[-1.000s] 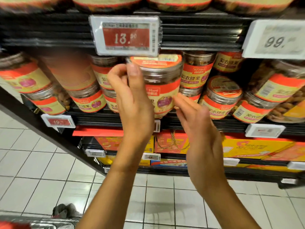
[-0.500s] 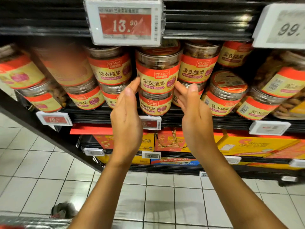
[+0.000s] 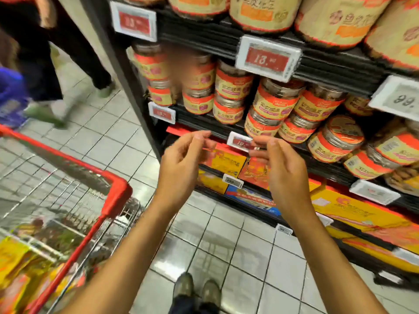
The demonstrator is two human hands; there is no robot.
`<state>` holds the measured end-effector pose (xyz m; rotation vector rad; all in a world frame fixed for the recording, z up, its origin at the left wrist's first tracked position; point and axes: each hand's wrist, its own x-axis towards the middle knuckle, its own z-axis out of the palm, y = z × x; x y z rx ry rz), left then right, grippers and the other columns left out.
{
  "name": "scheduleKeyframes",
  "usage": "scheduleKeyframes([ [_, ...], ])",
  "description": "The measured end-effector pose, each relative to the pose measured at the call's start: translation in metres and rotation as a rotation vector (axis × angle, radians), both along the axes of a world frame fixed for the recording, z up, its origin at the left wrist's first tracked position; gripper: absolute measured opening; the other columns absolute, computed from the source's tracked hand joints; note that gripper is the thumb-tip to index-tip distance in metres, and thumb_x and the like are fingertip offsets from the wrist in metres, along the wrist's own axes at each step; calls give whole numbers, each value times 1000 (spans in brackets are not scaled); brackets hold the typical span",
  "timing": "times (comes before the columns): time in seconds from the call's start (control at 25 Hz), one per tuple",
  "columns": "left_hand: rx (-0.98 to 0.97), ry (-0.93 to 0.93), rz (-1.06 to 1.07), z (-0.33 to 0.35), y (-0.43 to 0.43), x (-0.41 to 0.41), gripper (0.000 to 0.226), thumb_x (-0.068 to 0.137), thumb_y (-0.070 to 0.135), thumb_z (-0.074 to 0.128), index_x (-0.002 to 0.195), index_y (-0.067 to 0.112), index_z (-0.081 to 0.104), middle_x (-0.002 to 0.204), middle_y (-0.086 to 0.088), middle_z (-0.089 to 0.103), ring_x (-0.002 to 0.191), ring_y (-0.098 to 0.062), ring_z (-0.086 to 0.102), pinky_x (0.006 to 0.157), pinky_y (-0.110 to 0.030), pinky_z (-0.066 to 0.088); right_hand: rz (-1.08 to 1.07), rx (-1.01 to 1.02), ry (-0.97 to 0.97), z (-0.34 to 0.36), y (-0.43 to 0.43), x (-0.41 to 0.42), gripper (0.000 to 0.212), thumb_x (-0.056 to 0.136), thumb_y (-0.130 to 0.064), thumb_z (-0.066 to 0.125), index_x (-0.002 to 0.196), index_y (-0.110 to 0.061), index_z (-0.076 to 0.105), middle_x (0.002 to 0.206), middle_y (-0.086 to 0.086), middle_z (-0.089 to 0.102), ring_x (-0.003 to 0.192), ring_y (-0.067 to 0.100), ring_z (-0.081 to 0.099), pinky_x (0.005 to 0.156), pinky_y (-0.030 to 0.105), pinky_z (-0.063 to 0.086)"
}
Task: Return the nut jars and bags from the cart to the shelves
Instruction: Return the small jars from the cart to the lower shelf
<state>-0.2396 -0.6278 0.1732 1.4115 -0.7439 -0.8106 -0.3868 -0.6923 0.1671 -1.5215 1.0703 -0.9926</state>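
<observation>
Both hands are empty, fingers loosely curled. The left hand (image 3: pixel 181 164) and right hand (image 3: pixel 283 168) are held close together on the near side of a price tag (image 3: pixel 240 142). The nut jars (image 3: pixel 274 105) stand stacked on the shelf (image 3: pixel 199 120) beyond them. The cart (image 3: pixel 113 180) is to the left and holds blurred yellow packs (image 3: pixel 13 257), perhaps bags.
</observation>
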Motion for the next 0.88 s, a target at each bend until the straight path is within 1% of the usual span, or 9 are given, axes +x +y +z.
scheduleKeyframes([
  [0.08, 53, 62, 85, 21, 58, 7, 27, 99, 13, 40, 89, 17, 64, 78, -4, 65, 68, -12, 62, 68, -21, 52, 179, 13, 20, 20, 37, 17, 28, 88, -45, 37, 91, -34, 62, 88, -13, 67, 85, 25, 65, 77, 38, 50],
  [0.2, 152, 125, 254, 42, 148, 21, 27, 99, 12, 39, 86, 14, 62, 75, -4, 64, 64, -10, 60, 60, -13, 50, 470, 39, -17, 35, 97, 56, 28, 91, -33, 37, 88, -27, 64, 81, -15, 70, 79, 7, 67, 75, 21, 51],
  [0.28, 155, 192, 462, 47, 214, 34, 28, 99, 10, 40, 83, 13, 62, 69, 0, 65, 60, -7, 59, 54, -12, 46, 656, 112, -53, 38, 140, 89, 30, 91, -29, 37, 87, -23, 65, 78, -14, 71, 75, 4, 67, 72, 15, 49],
  [0.4, 168, 264, 785, 41, 306, 48, 30, 98, 7, 41, 79, 12, 64, 61, 5, 67, 57, -5, 60, 62, -17, 50, 937, 185, -46, 35, 208, 140, 29, 90, -33, 38, 87, -24, 66, 78, -10, 72, 77, 6, 68, 72, 16, 50],
  [0.52, 201, 346, 1054, 29, 392, 66, 29, 97, 7, 41, 80, 12, 63, 57, 7, 67, 52, -5, 60, 68, -25, 49, 1179, 213, 47, 29, 276, 194, 30, 89, -38, 39, 84, -26, 66, 77, -11, 72, 74, 3, 66, 69, 14, 51],
  [0.64, 236, 394, 1192, 15, 473, 102, 23, 96, 8, 43, 84, 9, 62, 58, 5, 68, 51, -5, 61, 70, -27, 50, 1216, 209, 193, 11, 320, 254, 33, 95, -38, 37, 83, -24, 65, 75, -9, 71, 71, 0, 65, 66, 13, 50],
  [0.72, 280, 392, 1205, 6, 517, 133, 22, 95, 10, 45, 85, 10, 64, 64, 3, 71, 59, -9, 64, 74, -28, 52, 1183, 154, 326, -12, 333, 293, 37, 100, -34, 36, 85, -20, 66, 81, 2, 71, 73, 8, 66, 65, 21, 51],
  [0.8, 312, 415, 1187, -11, 545, 164, 23, 94, 10, 45, 84, 11, 65, 69, -1, 71, 63, -14, 64, 77, -32, 53, 1134, 73, 531, -43, 333, 325, 40, 100, -36, 34, 88, -15, 66, 78, 10, 67, 67, 20, 60, 59, 30, 46],
  [0.88, 361, 502, 1117, -41, 556, 195, 23, 94, 8, 45, 83, 9, 65, 68, -3, 70, 60, -14, 64, 77, -34, 52, 1056, 78, 753, -85, 323, 352, 45, 101, -34, 33, 93, -3, 65, 83, 19, 65, 68, 23, 56, 60, 27, 42],
])
